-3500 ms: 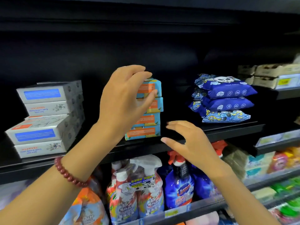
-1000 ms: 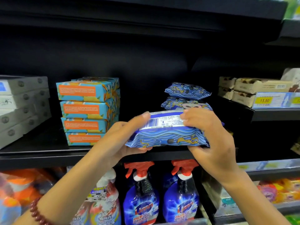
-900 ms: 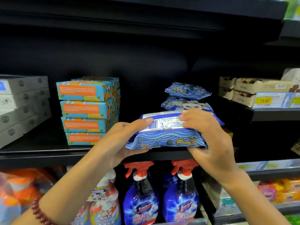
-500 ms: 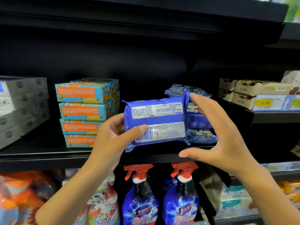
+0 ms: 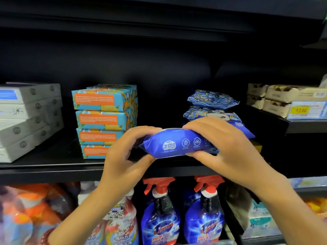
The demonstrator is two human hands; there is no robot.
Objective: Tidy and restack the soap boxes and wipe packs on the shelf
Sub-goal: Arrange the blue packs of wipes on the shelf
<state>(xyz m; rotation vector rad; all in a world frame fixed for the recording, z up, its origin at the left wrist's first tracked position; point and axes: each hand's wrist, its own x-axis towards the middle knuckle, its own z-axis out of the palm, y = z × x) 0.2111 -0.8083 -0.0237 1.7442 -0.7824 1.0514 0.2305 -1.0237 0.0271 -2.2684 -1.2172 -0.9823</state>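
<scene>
- Progress looks roughly midway, by my reading: the teal-and-orange soap boxes (image 5: 104,119) stand four high in a fairly square stack at ten o'clock from the pack being handled.
- Grey boxes (image 5: 30,119) at nine o'clock sit piled with a slight lean.
- Two wipe packs (image 5: 212,105) lie piled on the shelf (image 5: 53,167) at one o'clock, the upper one a little askew.
- One blue wipe pack (image 5: 177,144) is off that pile, held level near the shelf's front edge; whether it touches the board I cannot tell.
- At its left end the left hand (image 5: 123,156) grips it, fingers curled over the top, thumb underneath.
- At the other end the right hand (image 5: 226,147) clasps it the same way.
- Still to do, I judge: place this pack on the pile and square up the leaning stacks.
</scene>
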